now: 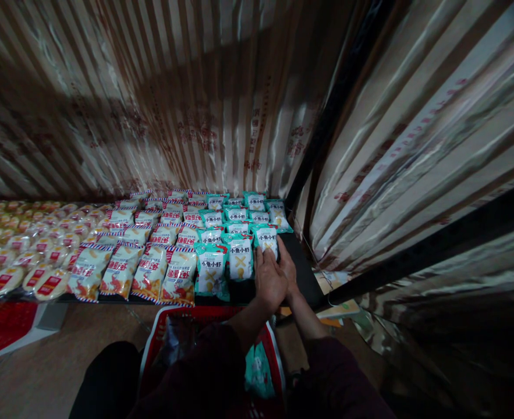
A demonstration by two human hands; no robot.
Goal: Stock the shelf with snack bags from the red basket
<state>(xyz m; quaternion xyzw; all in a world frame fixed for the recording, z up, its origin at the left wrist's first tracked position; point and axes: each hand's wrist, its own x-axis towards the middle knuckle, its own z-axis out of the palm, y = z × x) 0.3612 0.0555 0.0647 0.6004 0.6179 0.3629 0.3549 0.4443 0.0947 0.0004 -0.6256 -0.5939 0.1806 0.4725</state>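
Both my hands meet at the right end of a low dark shelf (pixel 302 273), on a teal snack packet (pixel 266 238). My left hand (pixel 269 280) lies over the packet's near edge with its fingers curled on it. My right hand (pixel 288 263) holds the packet's right side, partly hidden behind the left hand. More teal packets (pixel 240 259) lie in rows just to the left of it. Below my forearms stands a red basket (pixel 163 337) with another teal packet (pixel 257 369) inside.
Rows of red-and-orange snack packets (pixel 149 270) fill the middle of the shelf, and round pale packets (pixel 21 256) the left end. Shiny striped plastic sheeting (pixel 173 105) hangs behind and on the right. A dark shelf post (pixel 335 105) rises at the right. Brown floor (pixel 42 372) lies below.
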